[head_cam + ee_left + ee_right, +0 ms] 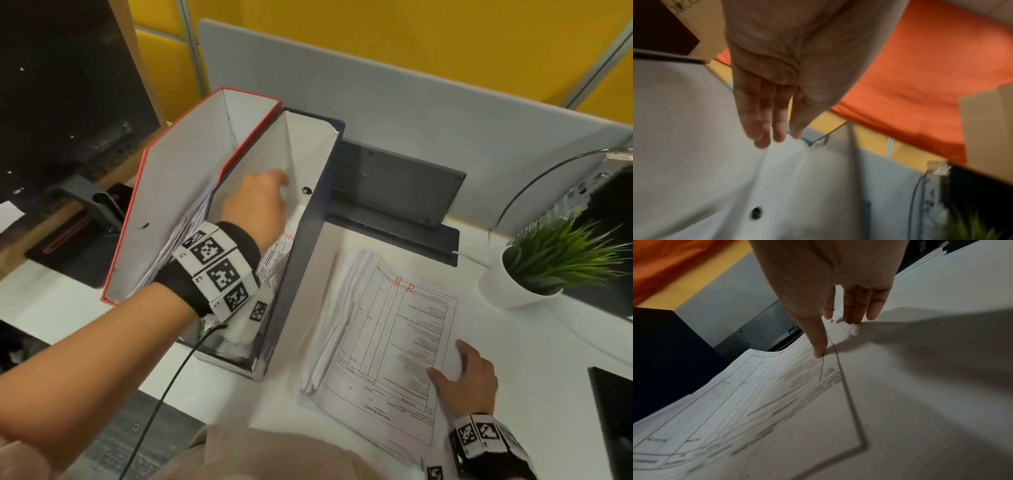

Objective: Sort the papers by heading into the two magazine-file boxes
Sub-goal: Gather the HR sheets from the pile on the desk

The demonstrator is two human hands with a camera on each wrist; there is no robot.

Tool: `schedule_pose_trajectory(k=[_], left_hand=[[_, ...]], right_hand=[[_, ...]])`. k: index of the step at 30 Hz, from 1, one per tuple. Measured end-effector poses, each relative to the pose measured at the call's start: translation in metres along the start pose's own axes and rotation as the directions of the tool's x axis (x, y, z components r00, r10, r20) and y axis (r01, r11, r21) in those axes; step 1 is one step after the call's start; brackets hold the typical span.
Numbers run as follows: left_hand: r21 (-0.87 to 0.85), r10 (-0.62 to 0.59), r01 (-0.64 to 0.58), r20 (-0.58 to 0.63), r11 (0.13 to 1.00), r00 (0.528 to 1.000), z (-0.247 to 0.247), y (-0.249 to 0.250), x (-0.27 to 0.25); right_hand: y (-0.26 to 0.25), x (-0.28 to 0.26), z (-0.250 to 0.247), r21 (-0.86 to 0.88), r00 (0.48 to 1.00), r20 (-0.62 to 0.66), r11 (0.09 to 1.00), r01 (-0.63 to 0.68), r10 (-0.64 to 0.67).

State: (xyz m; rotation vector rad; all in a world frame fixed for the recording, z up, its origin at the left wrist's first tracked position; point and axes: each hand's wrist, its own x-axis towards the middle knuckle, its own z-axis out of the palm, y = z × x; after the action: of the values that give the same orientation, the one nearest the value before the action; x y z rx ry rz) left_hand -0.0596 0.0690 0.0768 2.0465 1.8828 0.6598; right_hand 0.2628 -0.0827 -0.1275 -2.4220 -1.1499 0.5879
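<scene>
White desk is seen before a grey partition. Two boxes stand together: the red box and the dark box. The left hand is reached into the dark box, fingers straight, nothing held. The stack is pressed flat by the right hand, fingers relaxed. Its top sheet, headed "HR", should be lifted alone.
</scene>
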Motion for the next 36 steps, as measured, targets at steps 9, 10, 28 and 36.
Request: schedule_pose_trajectory(k=[9, 10, 28, 36], left_hand=[[-0.343, 0.318, -0.314, -0.047, 0.885, 0.947, 0.054, 0.092, -0.026], [-0.313, 0.299, -0.270, 0.045, 0.910, 0.953, 0.071, 0.091, -0.027], [-0.033, -0.130, 0.157, 0.409, 0.987, 0.903, 0.186, 0.020, -0.035], [-0.356, 0.041, 0.075, 0.308, 0.931, 0.951, 0.178, 0.027, -0.050]], right_hand=[[-0.003, -0.007, -0.002, 0.048, 1.000, 0.002, 0.999, -0.003, 0.003], [-0.004, -0.007, -0.002, 0.044, 1.000, 0.013, 0.999, 0.001, -0.001], [-0.016, -0.008, -0.013, -0.099, 0.986, 0.159, 0.993, 0.061, -0.045], [-0.024, -0.001, -0.021, 0.298, 0.969, 0.240, 0.945, -0.131, 0.059]])
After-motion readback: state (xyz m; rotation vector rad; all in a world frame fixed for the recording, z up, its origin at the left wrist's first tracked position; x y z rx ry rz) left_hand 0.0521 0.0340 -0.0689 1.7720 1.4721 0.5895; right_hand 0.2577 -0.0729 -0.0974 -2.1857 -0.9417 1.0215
